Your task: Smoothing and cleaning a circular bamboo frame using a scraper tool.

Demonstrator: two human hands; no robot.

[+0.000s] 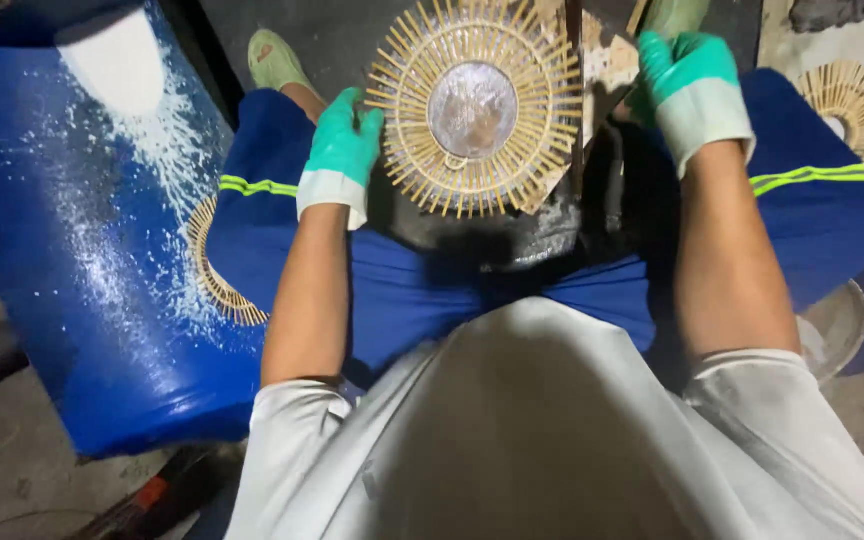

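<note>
On the lap, over a dark block, lies a round bamboo-stick disc with a shiny centre. Left hand, green glove, touches the disc's left rim, fingers curled on the sticks. Right hand, same glove, sits right of the disc, apart from it; fingers hidden, can't tell their spread. Blue drum dusted white stands left of the disc; two more discs lie either side.
</note>
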